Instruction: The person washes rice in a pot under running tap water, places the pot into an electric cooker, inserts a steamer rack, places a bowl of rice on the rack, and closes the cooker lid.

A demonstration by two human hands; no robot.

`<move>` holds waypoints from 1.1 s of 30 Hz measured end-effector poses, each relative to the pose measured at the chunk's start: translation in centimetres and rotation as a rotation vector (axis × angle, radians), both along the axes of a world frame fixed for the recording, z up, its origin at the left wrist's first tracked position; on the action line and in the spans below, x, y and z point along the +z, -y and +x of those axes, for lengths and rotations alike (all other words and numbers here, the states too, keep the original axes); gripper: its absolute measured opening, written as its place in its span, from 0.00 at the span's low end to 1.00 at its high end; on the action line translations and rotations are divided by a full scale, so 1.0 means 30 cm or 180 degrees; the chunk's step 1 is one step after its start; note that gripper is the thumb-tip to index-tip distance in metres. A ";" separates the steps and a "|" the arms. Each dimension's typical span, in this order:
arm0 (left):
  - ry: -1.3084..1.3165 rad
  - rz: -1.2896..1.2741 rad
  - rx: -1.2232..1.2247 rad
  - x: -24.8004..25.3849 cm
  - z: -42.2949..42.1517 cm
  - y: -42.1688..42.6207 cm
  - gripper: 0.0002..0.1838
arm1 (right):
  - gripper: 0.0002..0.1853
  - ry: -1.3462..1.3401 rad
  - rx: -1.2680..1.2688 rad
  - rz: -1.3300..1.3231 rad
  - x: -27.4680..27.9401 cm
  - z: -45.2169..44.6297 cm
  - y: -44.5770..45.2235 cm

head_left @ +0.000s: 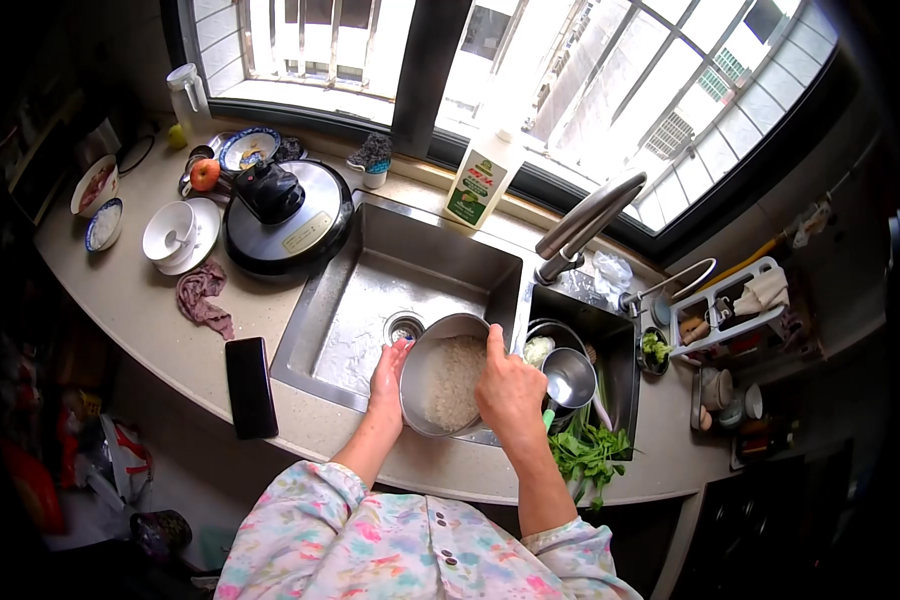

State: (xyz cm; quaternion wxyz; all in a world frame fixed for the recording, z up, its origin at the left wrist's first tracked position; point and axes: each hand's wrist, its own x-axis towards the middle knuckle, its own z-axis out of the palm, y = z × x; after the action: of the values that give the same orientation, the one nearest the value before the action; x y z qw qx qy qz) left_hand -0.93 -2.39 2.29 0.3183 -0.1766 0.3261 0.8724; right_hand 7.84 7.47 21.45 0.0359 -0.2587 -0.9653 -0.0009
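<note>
A: Pale floral-print shirt (390,540) lies nearest the camera. Locate the vessel.

B: Round grey metal pot (427,352), containing pale grains (457,388), held above the front edge of the rectangular stainless-steel sink (365,290).

A: State of hands?

B: Left hand (387,382): partly spread, cupped against the pot's left side. Right hand (511,395): fingers curled at the right rim, index extended.

A: Step and requirement?

B: Probably rinsing the grains. The next move likely calls for a secure two-handed grip and controlled tilt.
</note>
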 end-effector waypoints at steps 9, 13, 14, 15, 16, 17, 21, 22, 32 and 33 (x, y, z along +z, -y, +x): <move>0.0096 -0.0017 -0.0075 0.017 0.001 0.004 0.21 | 0.28 -0.0078 0.0122 0.0335 -0.011 -0.020 0.012; 0.0132 -0.0037 -0.0127 0.011 0.000 0.003 0.21 | 0.27 -0.0056 0.0151 0.0367 -0.002 -0.028 0.018; 0.0148 -0.0062 -0.0132 0.011 0.000 0.002 0.21 | 0.28 0.0085 0.0152 0.0201 0.010 -0.034 0.019; 0.0161 -0.0086 -0.0137 0.011 0.000 0.001 0.21 | 0.29 0.0223 0.0152 0.0035 0.027 -0.041 0.019; 0.0174 -0.0112 -0.0143 0.012 -0.001 0.001 0.21 | 0.31 0.0361 0.0151 -0.0133 0.037 -0.045 0.019; 0.0162 -0.0129 -0.0149 0.014 -0.001 0.001 0.21 | 0.30 0.0338 0.0172 -0.0009 0.033 -0.045 0.020; 0.0163 -0.0120 -0.0194 0.009 -0.002 0.001 0.21 | 0.30 0.0239 0.0241 0.0288 0.009 -0.046 0.018; 0.0176 -0.0100 -0.0206 0.003 -0.003 0.001 0.21 | 0.30 0.0214 0.0259 0.0312 0.007 -0.047 0.017; 0.0242 0.0004 -0.0281 -0.099 -0.018 -0.021 0.22 | 0.28 0.0024 0.0342 0.0503 0.003 -0.070 0.023; 0.0204 -0.0046 -0.0314 -0.107 -0.020 -0.023 0.22 | 0.28 0.0004 0.0374 0.0471 0.006 -0.075 0.020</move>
State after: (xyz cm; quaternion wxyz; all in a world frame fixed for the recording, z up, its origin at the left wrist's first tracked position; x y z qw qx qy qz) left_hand -1.54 -1.71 -0.91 0.3699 -0.1906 0.3303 0.8472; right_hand 5.59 6.88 21.62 0.0542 -0.1982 -0.9761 -0.0703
